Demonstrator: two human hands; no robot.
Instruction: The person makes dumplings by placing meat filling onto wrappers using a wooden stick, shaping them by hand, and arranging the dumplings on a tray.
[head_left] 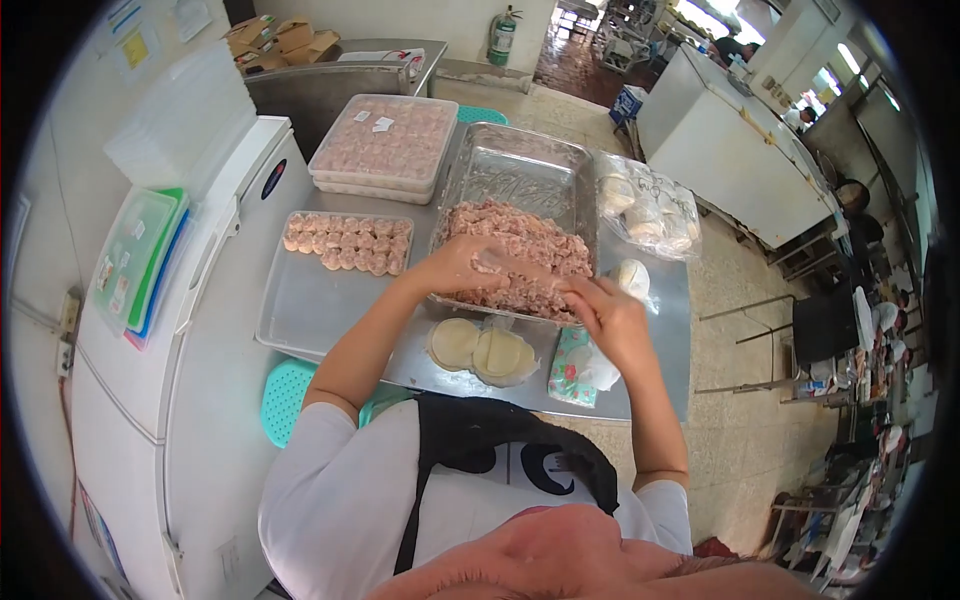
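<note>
My left hand (467,264) is closed above the near left part of a heap of minced meat (525,235), with bits of meat on its fingers. My right hand (608,312) is also closed, fingertips pinched together at the heap's near right edge. A narrow pale shape spans the gap between both hands; I cannot make out what it is or what either hand holds. The meat lies in a deep metal pan (530,140). Just in front of the pan are two stacks of round dough wrappers (503,354). Filled dumplings (370,242) sit in rows in a clear tray at left.
Stacked lidded plastic containers (385,140) stand at the back left. On the right are a bag of pale, rounded pieces (650,208) and a white bundle (631,278). A patterned packet (574,368) lies at the metal table's (670,350) near edge. A white freezer (220,330) borders the left.
</note>
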